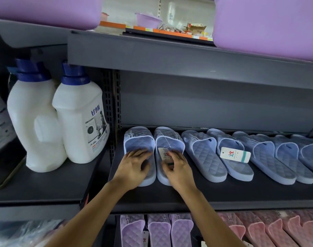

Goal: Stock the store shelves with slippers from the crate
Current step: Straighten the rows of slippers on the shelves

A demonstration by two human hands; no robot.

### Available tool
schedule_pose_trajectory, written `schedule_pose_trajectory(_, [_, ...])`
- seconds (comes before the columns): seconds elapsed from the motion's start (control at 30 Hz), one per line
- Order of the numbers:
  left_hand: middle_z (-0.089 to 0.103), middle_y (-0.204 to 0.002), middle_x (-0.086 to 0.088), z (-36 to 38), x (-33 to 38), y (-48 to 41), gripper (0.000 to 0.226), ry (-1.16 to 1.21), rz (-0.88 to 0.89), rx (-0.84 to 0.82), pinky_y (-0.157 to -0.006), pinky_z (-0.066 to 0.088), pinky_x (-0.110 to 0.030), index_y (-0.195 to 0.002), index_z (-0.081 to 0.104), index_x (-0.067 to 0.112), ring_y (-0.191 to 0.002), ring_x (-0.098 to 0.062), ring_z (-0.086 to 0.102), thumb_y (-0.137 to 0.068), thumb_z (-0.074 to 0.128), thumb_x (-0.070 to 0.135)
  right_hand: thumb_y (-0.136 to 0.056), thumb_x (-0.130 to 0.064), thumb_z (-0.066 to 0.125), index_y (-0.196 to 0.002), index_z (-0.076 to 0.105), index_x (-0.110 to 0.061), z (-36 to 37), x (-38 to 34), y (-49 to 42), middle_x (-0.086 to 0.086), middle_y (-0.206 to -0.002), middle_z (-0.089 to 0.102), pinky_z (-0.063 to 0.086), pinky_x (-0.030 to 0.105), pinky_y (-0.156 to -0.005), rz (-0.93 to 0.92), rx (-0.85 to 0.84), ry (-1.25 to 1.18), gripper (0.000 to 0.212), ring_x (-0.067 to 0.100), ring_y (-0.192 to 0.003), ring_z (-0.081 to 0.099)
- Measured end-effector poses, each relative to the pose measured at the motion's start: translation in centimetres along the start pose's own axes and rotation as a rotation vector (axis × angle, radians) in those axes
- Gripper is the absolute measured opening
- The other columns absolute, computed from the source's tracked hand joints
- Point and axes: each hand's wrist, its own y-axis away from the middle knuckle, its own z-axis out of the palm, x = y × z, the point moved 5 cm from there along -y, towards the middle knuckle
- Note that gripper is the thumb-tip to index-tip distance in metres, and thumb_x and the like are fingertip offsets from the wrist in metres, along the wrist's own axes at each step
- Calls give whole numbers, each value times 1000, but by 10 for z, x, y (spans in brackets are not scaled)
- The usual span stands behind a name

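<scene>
My left hand lies spread on the footbed of the left slipper, fingers fairly straight and pressing down rather than closing round anything; my right hand rests on the right slipper with its fingers bent over the hang tag, and I cannot tell whether they pinch the tag or merely cover it; the pair sits side by side at the left end of the dark shelf, toes to the back, just beside the row of blue slippers that fans off to the right; the crate is not in view; I judge these to be light, moulded foam or soft plastic, bendy through the sole yet springy enough to keep their shape; the quilted footbed should give my palm some friction, so a flat push ought to slide each one squarely without tipping it; the smooth sole may skate on the painted shelf, so I would keep the pressure gentle; to lift one I would hook the strap over the toe or pinch the sole's edge at the heel; nothing here is fragile except the tag and its thin string, which I would not pull; the detergent bottles stand beyond the upright, well clear of the pair.
</scene>
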Motion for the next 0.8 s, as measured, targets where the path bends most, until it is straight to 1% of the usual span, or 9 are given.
schedule_pose_trajectory(0.1, [60,-126,-10,-1,0,0,62,18,-19,-13,-101,32,-36,-118,64,8,-121,-27,53,-79,28,41,-75,-57,30,-131,52,-9,-2,-1,1,5,-134,52,40,29,-101,-29,-23,19,77,20,-127,45])
schedule_pose_trajectory(0.2, [61,-124,-10,-3,1,2,64,26,-40,-14,-101,34,-35,-116,64,7,-118,-28,54,-79,26,43,-89,-47,48,-140,39,-12,-8,-5,4,4,-143,43,37,31,-104,-109,-125,92,62,19,-133,37])
schedule_pose_trajectory(0.23, [62,-122,-10,-3,2,4,64,19,-44,-10,-100,36,-36,-114,65,6,-116,-28,56,-80,26,43,-91,-44,50,-142,35,-14,-11,-4,7,3,-145,40,36,31,-104,-129,-150,124,60,18,-133,35])
schedule_pose_trajectory(0.4, [65,-114,-10,-10,6,15,59,-35,-50,-17,-94,43,-39,-108,66,5,-105,-29,62,-84,31,45,-91,-40,53,-143,32,-17,-35,0,33,1,-144,41,36,29,-104,-206,-158,137,60,18,-130,39])
schedule_pose_trajectory(0.47, [67,-107,-10,-12,13,26,51,-114,-14,5,-90,47,-41,-102,67,6,-97,-30,65,-84,37,42,-90,-47,50,-141,36,-16,-45,6,43,2,-140,45,37,29,-101,-221,-157,125,61,19,-127,44])
schedule_pose_trajectory(0.53, [68,-107,-9,-13,22,36,49,-169,0,12,-89,47,-43,-103,67,6,-97,-30,66,-84,38,41,-84,-66,34,-140,37,-16,-53,15,53,1,-141,44,35,28,-102,-218,-179,143,76,18,-129,43])
schedule_pose_trajectory(0.6, [67,-109,-9,-13,31,44,52,-196,-2,12,-89,47,-45,-106,66,6,-100,-30,65,-86,37,43,-77,-75,23,-141,35,-18,-59,26,61,-1,-145,41,32,28,-106,-210,-206,164,87,16,-133,38])
schedule_pose_trajectory(0.67, [66,-114,-10,-12,40,53,55,-204,-19,13,-90,46,-45,-110,65,7,-105,-30,63,-89,34,47,-77,-73,24,-141,37,-19,-69,36,68,-1,-144,42,33,29,-106,-225,-197,133,85,16,-133,39])
schedule_pose_trajectory(0.8, [61,-124,-10,-5,60,76,55,-219,-66,26,-94,45,-46,-120,60,8,-116,-30,56,-85,37,44,-81,-56,31,-136,46,-17,-91,50,80,1,-137,50,41,34,-102,-265,-158,68,69,18,-125,48])
